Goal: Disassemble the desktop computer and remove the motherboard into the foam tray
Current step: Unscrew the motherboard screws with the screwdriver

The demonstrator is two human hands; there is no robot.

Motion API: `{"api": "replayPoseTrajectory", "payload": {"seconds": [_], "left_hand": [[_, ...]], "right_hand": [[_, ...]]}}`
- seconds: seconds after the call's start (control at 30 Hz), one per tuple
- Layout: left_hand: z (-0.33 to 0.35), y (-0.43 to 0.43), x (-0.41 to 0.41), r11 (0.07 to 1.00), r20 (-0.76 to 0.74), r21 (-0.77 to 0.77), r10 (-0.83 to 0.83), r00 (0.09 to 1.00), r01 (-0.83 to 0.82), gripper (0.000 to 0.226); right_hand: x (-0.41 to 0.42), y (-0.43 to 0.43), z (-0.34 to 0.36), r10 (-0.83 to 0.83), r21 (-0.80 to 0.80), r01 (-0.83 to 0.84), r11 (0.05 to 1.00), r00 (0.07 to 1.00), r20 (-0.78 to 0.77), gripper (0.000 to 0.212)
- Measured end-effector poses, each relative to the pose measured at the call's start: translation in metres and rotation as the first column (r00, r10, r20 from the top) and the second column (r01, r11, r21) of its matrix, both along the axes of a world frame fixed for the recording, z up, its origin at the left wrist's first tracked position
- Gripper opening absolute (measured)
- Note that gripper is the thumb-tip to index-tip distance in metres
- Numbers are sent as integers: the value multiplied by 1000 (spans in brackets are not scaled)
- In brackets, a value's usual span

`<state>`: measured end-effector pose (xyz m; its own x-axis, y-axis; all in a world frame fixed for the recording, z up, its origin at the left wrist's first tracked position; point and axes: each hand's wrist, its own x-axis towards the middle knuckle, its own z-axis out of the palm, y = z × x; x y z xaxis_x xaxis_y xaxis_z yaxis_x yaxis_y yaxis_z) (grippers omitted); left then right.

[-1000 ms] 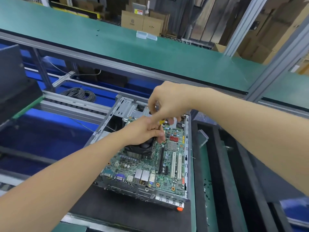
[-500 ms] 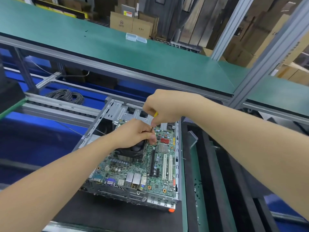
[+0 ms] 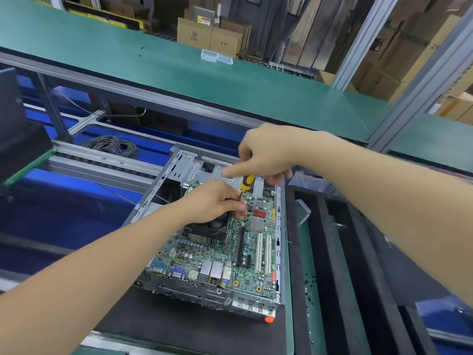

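An open grey computer case lies on a black mat, with the green motherboard still inside it. A black fan and heatsink sit on the board. My right hand grips the yellow handle of a screwdriver from above, index finger stretched out to the left. My left hand rests over the fan and pinches the screwdriver's shaft near its tip, close to the red connector. The black foam tray with long slots lies to the right of the case.
A green shelf runs across above the bench, held by aluminium posts. A coil of dark cable lies behind the case on the left. A black box stands at far left. Small dark screws dot the green strip beside the tray.
My right hand has risen a little on the screwdriver and its index finger now points out to the left. My left hand stays at the shaft.
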<state>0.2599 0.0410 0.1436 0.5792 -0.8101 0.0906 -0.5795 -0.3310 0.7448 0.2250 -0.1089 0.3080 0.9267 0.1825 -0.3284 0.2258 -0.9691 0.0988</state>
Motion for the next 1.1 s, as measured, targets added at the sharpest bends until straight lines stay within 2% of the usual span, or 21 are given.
{"api": "replayPoseTrajectory", "payload": {"seconds": [0.03, 0.07, 0.13, 0.23, 0.37, 0.47, 0.57, 0.67, 0.77, 0.83, 0.9, 0.97, 1.0, 1.03, 1.1], "left_hand": [[0, 0, 0, 1000, 0, -3, 0, 1000, 0, 23], [-1, 0, 0, 1000, 4, -3, 2, 1000, -2, 23], [-3, 0, 1, 1000, 4, 12, 3, 1000, -3, 23], [-7, 1, 5, 1000, 21, 25, 3, 1000, -3, 24], [-9, 1, 5, 1000, 54, -17, -17, 998, 18, 26], [-10, 0, 7, 1000, 14, 26, 1, 1000, -1, 27], [-7, 0, 7, 998, -30, 63, 6, 1000, -4, 25], [-5, 1, 6, 998, -30, 69, -5, 1000, 7, 26], [-4, 1, 5, 996, -39, 92, -7, 999, 11, 25], [-3, 1, 4, 997, -37, 83, -2, 999, 5, 24], [-1, -1, 3, 998, -13, 67, 14, 1000, -13, 23], [0, -2, 3, 998, -12, 67, 14, 1000, -13, 23], [-1, -2, 3, 998, -16, 55, 9, 1000, -9, 23], [-2, -2, 3, 999, -8, 38, 10, 1000, -9, 23], [-4, -2, 2, 999, 13, 31, 22, 1000, -22, 22]], "right_hand": [[-3, 3, -2, -177, -11, 176, 984, 983, -54, 78], [-5, 8, -6, -273, -26, 272, 962, 958, -89, 80], [-6, 17, -14, -286, -7, 286, 958, 954, -92, 72], [2, 24, -20, -219, 33, 223, 974, 972, -83, 56], [10, 27, -18, -1, -89, -7, 996, 996, -88, 38], [13, 20, -14, 223, -89, -228, 970, 973, -57, 31], [15, 16, -12, 411, -88, -413, 907, 911, -42, 29], [16, 13, -12, 596, -125, -596, 793, 802, -42, 26], [14, 5, -13, 663, -134, -661, 739, 748, -33, 30], [11, -1, -16, 621, -112, -619, 777, 784, -17, 28], [4, -4, -13, 486, -63, -485, 872, 874, 4, 26], [-2, -5, -6, 205, 33, -205, 978, 979, 2, 53], [-4, -4, -5, 22, 76, -19, 997, 999, -31, 69], [-7, 0, -6, -135, 78, 139, 987, 989, -60, 80], [-9, 10, -12, -256, 9, 257, 966, 965, -50, 82]]}}
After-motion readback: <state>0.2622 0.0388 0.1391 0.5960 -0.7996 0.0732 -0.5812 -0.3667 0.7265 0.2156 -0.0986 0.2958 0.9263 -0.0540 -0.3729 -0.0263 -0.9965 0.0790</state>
